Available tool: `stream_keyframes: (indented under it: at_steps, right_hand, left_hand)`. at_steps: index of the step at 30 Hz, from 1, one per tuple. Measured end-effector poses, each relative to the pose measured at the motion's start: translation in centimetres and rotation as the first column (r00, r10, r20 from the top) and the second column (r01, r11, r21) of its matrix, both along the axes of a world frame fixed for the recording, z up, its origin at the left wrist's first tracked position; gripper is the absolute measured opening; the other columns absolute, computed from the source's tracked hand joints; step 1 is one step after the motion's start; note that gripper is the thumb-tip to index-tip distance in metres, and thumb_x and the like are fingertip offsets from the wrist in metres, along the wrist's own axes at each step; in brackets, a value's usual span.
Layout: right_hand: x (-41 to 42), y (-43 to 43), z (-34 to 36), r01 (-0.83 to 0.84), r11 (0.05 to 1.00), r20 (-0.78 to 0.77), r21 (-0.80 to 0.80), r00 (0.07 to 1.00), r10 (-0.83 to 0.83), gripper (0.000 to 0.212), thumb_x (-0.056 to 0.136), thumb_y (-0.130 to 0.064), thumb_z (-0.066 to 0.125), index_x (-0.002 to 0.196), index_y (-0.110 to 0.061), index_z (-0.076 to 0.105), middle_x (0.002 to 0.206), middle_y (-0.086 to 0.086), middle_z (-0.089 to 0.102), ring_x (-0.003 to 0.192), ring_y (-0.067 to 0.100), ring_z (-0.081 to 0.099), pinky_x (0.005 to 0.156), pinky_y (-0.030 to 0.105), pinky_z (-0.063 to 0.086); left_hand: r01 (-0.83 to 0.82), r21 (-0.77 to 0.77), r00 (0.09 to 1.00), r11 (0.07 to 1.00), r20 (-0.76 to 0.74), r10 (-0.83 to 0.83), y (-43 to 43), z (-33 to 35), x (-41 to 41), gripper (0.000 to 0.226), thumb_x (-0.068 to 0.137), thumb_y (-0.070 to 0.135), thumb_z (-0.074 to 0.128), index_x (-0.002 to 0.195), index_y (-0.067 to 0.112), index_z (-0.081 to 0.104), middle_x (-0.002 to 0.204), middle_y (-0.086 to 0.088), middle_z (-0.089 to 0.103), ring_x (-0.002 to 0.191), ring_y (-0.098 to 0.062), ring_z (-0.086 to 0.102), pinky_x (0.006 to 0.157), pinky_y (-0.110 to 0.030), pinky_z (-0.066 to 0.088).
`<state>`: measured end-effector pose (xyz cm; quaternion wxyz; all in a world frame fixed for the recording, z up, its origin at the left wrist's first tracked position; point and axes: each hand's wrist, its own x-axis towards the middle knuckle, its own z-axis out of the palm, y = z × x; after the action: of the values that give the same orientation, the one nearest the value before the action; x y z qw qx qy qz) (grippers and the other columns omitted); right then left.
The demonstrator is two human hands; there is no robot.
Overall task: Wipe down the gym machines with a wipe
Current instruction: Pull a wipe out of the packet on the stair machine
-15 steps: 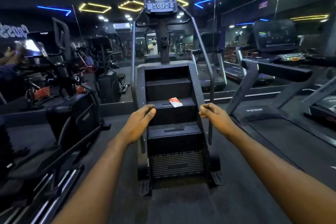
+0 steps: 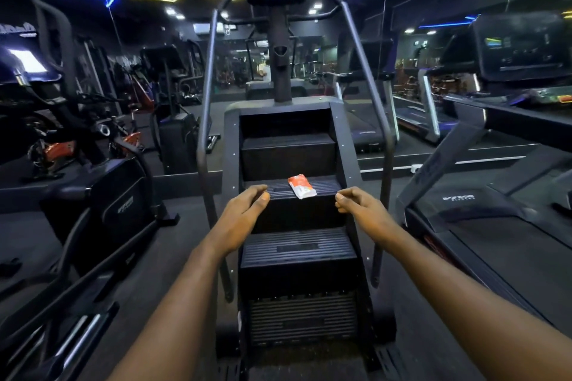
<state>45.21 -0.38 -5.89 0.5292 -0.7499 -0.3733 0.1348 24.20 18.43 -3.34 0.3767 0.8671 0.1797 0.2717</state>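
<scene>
"Fingers (image 2: 261,198) hang loosely curled on my left hand (image 2: 244,215) and my right hand (image 2: 363,210). Neither holds anything."

"Where's the wipe?"

"A red-and-white packet (image 2: 301,186), the wipes I reckon, lies on the middle step (image 2: 328,187) of the stair machine (image 2: 280,71), between my hands. Wiping hasn't begun, I judge. Next I need to pinch the packet up."

"Room to move?"

"Handrails (image 2: 205,86) hem the step on both sides. A treadmill (image 2: 495,241) stands close on my right and a trainer (image 2: 120,204) on my left."
</scene>
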Motion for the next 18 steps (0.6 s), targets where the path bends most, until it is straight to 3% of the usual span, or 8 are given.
stream_keyframes:
  at_steps: [9,14,18]
  right_hand:
    - [13.4,16.4,-1.7,0.053,0.996,-0.011,-0.073,0.999,-0.053,0.029,0.097,-0.043,0.062,0.12,-0.025,0.065,0.112,-0.005,0.07,0.106,0.011,0.066,0.095,0.028,0.051]
    - [19.1,22.8,-4.3,0.052,0.992,-0.042,-0.112,0.997,-0.057,0.028,0.096,-0.037,0.067,0.12,-0.023,0.065,0.11,-0.007,0.07,0.103,0.005,0.065,0.078,0.011,0.046]
    - [25.3,27.8,-6.8,0.05,0.993,-0.073,-0.11,0.996,-0.058,0.031,0.094,-0.033,0.07,0.121,-0.02,0.065,0.109,-0.004,0.071,0.101,0.006,0.067,0.085,0.019,0.052]
  left_hand:
    - [0.037,-0.05,0.999,0.998,-0.027,-0.038,17.1,-2.6,15.3,0.044,0.106,0.037,0.046,0.145,0.017,0.052,0.138,0.006,0.057,0.122,-0.003,0.052,0.098,-0.012,0.039]
    - [0.038,-0.031,0.997,0.999,-0.062,-0.04,23.9,-4.6,22.8,0.045,0.104,0.035,0.052,0.146,0.017,0.051,0.141,0.004,0.057,0.127,-0.006,0.053,0.113,-0.032,0.042]
    - [0.028,-0.019,0.997,0.999,-0.075,-0.029,28.4,-6.4,28.5,0.043,0.103,0.031,0.056,0.143,0.015,0.054,0.137,0.003,0.059,0.125,-0.007,0.055,0.111,-0.03,0.043]
